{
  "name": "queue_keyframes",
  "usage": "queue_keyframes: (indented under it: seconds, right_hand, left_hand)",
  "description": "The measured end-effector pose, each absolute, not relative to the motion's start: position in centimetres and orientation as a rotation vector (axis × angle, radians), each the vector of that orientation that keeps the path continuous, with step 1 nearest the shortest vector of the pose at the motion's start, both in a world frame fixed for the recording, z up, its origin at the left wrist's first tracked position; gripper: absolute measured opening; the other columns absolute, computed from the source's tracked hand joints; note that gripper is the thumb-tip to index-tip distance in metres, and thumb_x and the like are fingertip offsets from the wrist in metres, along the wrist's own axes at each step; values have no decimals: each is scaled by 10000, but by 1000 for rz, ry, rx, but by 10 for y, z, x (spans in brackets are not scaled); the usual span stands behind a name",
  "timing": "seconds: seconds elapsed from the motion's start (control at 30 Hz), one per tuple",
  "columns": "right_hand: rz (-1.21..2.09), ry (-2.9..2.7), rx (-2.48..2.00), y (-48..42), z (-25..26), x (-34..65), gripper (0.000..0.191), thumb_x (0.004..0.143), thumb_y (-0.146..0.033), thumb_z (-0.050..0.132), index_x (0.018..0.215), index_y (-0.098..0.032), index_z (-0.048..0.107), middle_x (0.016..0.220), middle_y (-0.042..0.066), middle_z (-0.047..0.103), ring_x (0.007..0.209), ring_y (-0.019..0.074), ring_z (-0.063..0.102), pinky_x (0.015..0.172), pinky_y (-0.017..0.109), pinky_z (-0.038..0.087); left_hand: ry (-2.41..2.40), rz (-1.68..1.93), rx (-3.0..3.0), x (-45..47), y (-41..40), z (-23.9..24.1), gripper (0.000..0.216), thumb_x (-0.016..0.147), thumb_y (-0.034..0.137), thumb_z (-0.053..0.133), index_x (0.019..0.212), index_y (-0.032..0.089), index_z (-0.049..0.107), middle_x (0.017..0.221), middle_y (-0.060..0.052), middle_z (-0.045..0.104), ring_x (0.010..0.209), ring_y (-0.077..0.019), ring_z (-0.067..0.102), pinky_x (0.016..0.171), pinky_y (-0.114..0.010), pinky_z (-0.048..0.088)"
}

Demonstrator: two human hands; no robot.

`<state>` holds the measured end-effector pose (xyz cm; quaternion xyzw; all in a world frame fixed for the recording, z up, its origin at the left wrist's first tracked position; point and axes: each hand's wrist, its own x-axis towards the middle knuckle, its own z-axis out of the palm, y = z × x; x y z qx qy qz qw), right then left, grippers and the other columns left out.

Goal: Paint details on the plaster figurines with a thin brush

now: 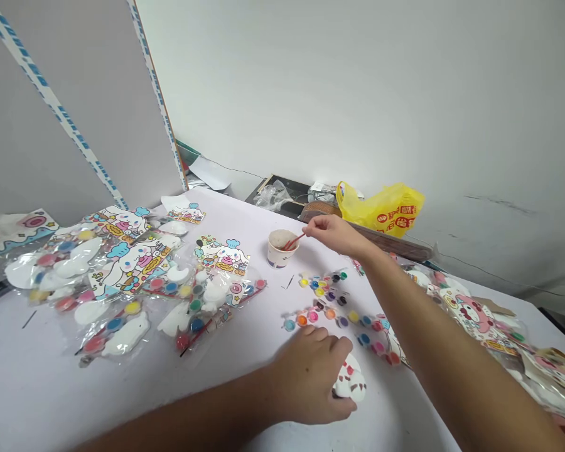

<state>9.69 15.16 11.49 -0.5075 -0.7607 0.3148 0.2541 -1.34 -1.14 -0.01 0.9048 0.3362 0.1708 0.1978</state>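
Observation:
My right hand pinches a thin red paintbrush by its handle, and the brush slants down into a paper cup. Inside the cup more red handle shows, but the bristles are hidden. Closer to me, my left hand curls round a small white plaster figurine lying on the table. Red and dark brown paint marks show on the figurine; my fingers cover its left part. Just beyond the left hand are strips of small paint pots in several colours.
Bagged white figurines with paint pots and printed cards spread over the left of the white table. More packets lie at the right. A yellow plastic bag and a dark tray stand by the wall.

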Motion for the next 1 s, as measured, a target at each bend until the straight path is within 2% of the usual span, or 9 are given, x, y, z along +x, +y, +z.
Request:
queue_keyframes:
  seconds: [0.07, 0.2, 0.3, 0.43, 0.53, 0.63, 0.77, 0.9, 1.0]
  right_hand:
    - [858, -2010, -1367, 151, 110, 101, 310, 814, -439, 567, 645, -183, 525, 565, -54, 414, 504, 91, 319, 479, 237, 237]
    - [922, -1935, -1361, 152, 101, 108, 305, 757, -421, 638, 611, -177, 526, 554, -45, 425, 504, 92, 327, 475, 239, 237]
    - [1005, -1870, -1332, 153, 95, 113, 312, 796, -464, 584, 664, -184, 542, 551, -49, 414, 498, 95, 341, 470, 232, 256]
    - [1084, -1802, -1308, 152, 88, 115, 299, 733, -441, 669, 648, -182, 547, 545, -48, 431, 491, 89, 344, 458, 224, 249]
    - [1139, -1714, -1280, 150, 81, 115, 301, 792, -481, 581, 700, -198, 538, 529, -67, 386, 461, 86, 312, 444, 218, 238]
    - [1183, -1662, -1295, 148, 74, 115, 275, 743, -426, 650, 666, -186, 538, 518, -63, 394, 456, 82, 316, 435, 216, 219]
    - [1247, -1587, -1288, 145, 68, 117, 280, 778, -449, 603, 690, -192, 532, 533, -69, 377, 442, 73, 289, 430, 214, 204]
    - [1329, -1569, -1318, 142, 67, 118, 268, 720, -393, 689, 652, -179, 544, 540, -50, 424, 437, 69, 306, 414, 222, 171]
    - [1372, -1548, -1302, 139, 69, 118, 278, 729, -404, 686, 657, -183, 533, 555, -55, 427, 438, 62, 295, 419, 221, 172]
  left_hand:
    - [938, 478, 2527, -14, -11, 1, 425, 728, 501, 674, 966, 205, 483, 866, -30, 602, 817, -231, 534, 782, -328, 403]
    - [948, 480, 2511, -14, -11, 1, 430, 717, 488, 687, 968, 203, 484, 874, -29, 599, 823, -228, 534, 784, -325, 403]
    - [943, 474, 2512, -14, -12, 1, 431, 720, 484, 689, 979, 203, 488, 879, -29, 597, 824, -227, 533, 783, -323, 404]
    - [942, 474, 2506, -14, -12, 2, 439, 720, 475, 694, 1000, 206, 491, 882, -30, 594, 830, -228, 534, 791, -323, 405]
    - [943, 463, 2512, -14, -11, 2, 440, 719, 479, 695, 998, 203, 497, 877, -31, 592, 831, -229, 534, 789, -324, 408]
    - [946, 461, 2520, -14, -11, 2, 460, 718, 489, 700, 1016, 202, 499, 889, -34, 593, 842, -233, 537, 790, -327, 412]
    - [942, 456, 2533, -14, -11, 2, 469, 724, 498, 698, 1027, 201, 500, 892, -36, 597, 848, -234, 538, 801, -333, 415]
    - [947, 458, 2526, -14, -12, 2, 460, 731, 495, 689, 1028, 203, 496, 910, -37, 606, 856, -236, 541, 805, -338, 417]
    - [943, 458, 2526, -14, -12, 2, 460, 733, 499, 688, 1024, 199, 496, 905, -36, 608, 851, -234, 542, 806, -338, 418]
